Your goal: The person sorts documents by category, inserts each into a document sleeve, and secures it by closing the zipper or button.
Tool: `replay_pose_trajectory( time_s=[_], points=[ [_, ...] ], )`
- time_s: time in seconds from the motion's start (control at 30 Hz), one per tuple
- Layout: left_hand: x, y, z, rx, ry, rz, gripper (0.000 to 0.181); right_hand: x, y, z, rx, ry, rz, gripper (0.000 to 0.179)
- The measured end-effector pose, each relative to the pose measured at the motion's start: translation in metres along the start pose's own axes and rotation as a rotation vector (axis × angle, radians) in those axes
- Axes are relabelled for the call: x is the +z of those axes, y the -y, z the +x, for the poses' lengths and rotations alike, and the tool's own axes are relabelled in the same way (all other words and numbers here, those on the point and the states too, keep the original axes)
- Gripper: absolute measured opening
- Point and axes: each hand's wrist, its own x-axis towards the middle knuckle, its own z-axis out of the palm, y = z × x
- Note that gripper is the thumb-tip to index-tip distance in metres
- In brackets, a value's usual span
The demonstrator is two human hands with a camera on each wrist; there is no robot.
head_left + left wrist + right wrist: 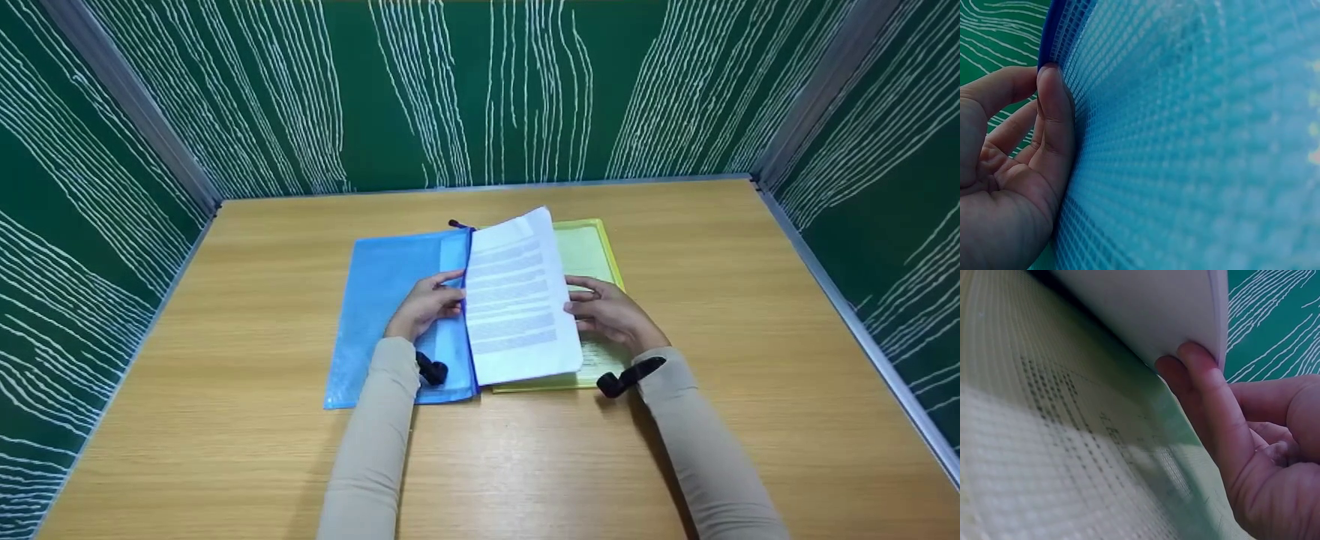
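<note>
"Green walls (360,112) scrawled with white wavy lines stand round our wood-grain tabletop (225,375). Where do we have the paper?"

"Between our hands: a thin stack of white printed paper (517,300), its right side raised over a translucent mesh folder with a yellow rim (614,259), where print shows through."

"How are we gripping?"

"Our right hand (611,311) pinches the stack's right edge, around the middle of its length. Our left hand (429,304) nips the dark blue edge (471,322) of a translucent blue mesh folder (379,322), thumb and forefinger close together; we see no hold on the paper there."

"Which relation matters most, then?"

"How those two edges lie, we judge. The stack's long axis points away from us, nearly parallel to the dark blue edge. From our right grip the paper reaches leftward, so a long side, not a short end, faces the blue folder."

"Which hand is nearer that folder?"

"The left, right at its edge; the right sits across the paper's width."

"Is any paper inside it?"

"We cannot tell; the two simply meet along that line from above."
</note>
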Motion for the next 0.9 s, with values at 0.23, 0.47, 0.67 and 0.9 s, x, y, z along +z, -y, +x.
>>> replay_pose_trajectory(
  time_s=[0.23, 0.47, 0.67, 0.9],
  points=[
    [0.0, 0.0, 0.0, 0.007, 0.002, -0.009, 0.051, 0.006, 0.0, 0.003, 0.005, -0.007, 0.014, 0.066],
    [0.0, 0.0, -0.001, 0.016, 0.006, -0.011, 0.051, 0.013, 0.0, 0.005, -0.001, -0.011, 0.045, 0.066],
    [0.001, 0.0, -0.002, 0.023, 0.012, -0.008, 0.051, 0.019, -0.001, 0.007, 0.001, -0.011, 0.011, 0.066],
    [0.001, -0.001, -0.001, 0.006, 0.003, -0.005, 0.05, 0.028, -0.001, 0.011, 0.012, -0.019, -0.006, 0.065]
  ],
)
